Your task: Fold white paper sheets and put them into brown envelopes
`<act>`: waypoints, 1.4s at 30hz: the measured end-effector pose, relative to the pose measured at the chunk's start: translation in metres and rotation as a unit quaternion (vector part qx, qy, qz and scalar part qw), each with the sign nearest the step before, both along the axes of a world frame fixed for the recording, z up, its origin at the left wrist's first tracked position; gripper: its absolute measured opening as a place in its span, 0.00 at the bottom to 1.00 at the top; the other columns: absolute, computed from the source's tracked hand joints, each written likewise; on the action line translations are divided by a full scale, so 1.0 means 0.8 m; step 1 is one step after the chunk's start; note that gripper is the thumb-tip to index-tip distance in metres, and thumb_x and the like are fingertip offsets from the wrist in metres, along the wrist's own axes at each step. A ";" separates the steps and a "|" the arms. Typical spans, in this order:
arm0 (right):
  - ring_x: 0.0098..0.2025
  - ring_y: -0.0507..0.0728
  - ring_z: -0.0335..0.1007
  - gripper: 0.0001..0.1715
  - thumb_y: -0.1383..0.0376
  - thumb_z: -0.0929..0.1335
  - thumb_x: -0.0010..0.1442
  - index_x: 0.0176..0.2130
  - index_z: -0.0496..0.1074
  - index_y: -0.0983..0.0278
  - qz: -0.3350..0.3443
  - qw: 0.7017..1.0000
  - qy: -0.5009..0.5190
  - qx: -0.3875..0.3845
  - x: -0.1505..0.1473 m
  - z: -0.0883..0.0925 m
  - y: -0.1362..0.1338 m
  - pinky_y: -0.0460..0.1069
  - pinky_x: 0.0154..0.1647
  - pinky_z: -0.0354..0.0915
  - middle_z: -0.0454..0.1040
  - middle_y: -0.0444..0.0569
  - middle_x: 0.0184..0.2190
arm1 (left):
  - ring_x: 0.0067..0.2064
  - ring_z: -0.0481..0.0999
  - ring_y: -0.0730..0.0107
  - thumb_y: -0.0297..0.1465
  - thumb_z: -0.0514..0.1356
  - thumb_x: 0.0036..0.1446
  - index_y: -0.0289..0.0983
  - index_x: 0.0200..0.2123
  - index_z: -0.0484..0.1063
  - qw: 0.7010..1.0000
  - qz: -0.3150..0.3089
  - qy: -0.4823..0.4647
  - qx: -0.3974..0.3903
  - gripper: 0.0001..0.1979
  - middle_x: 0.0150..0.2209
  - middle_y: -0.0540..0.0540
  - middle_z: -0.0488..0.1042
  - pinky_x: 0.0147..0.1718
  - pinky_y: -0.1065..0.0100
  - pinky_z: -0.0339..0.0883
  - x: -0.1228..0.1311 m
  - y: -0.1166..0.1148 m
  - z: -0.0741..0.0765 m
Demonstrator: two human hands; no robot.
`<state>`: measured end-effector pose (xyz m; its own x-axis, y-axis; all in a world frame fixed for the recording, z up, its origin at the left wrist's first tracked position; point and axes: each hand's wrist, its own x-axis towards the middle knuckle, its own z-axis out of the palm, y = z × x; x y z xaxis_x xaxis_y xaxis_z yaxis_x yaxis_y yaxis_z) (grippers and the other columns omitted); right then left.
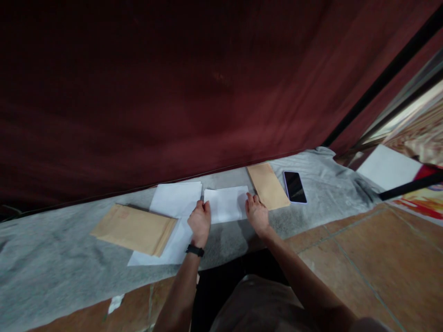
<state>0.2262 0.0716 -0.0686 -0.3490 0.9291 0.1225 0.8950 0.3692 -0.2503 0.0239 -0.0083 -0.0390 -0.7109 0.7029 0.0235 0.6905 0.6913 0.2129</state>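
A folded white sheet of paper [226, 205] lies between my hands on the grey cloth. My left hand [200, 222], with a dark band at the wrist, is closed at the sheet's left edge. At the opposite edge, my right hand [257, 214] has its thumb and fingers closed on the paper. Further left, larger white sheets [176, 198] lie partly under a stack of brown envelopes [133, 228]. Just beyond my right hand rests a single brown envelope [270, 186]. My palms and some fingertips are hidden.
The grey cloth [51, 258] covers a narrow surface along a dark red curtain [207, 92]. A phone [295, 187] lies right of the single envelope. A dark bar [380, 83] slants at the right. Tiled floor [391, 249] shows in front, with a white scrap [116, 303] at lower left.
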 end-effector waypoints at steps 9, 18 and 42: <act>0.70 0.68 0.53 0.29 0.65 0.59 0.71 0.69 0.57 0.66 0.115 0.991 0.056 0.028 -0.017 0.012 -0.018 0.65 0.68 0.53 0.55 0.62 0.71 | 0.36 0.82 0.59 0.44 0.48 0.71 0.37 0.53 0.72 0.999 -0.024 0.027 -0.027 0.21 0.35 0.39 0.81 0.32 0.68 0.64 0.005 0.004 0.000; 0.73 0.66 0.48 0.32 0.56 0.59 0.73 0.71 0.55 0.64 0.152 0.987 0.038 0.035 -0.016 -0.020 -0.045 0.64 0.71 0.50 0.53 0.59 0.72 | 0.36 0.82 0.57 0.46 0.47 0.71 0.37 0.60 0.67 0.999 -0.021 0.025 -0.030 0.25 0.33 0.38 0.81 0.33 0.67 0.66 0.015 -0.002 0.005; 0.72 0.65 0.52 0.30 0.58 0.59 0.73 0.69 0.60 0.63 0.132 0.989 0.047 0.042 -0.015 -0.017 -0.045 0.63 0.71 0.47 0.56 0.56 0.71 | 0.74 0.49 0.52 0.36 0.49 0.71 0.38 0.69 0.59 0.948 -0.300 0.082 0.065 0.26 0.72 0.39 0.54 0.69 0.45 0.49 0.055 -0.015 -0.046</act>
<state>0.2140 0.0355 -0.0824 -0.5617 0.7920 0.2391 0.7387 0.6103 -0.2862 0.0679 -0.0200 -0.0761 -0.1628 0.9634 0.2128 0.9826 0.1386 0.1240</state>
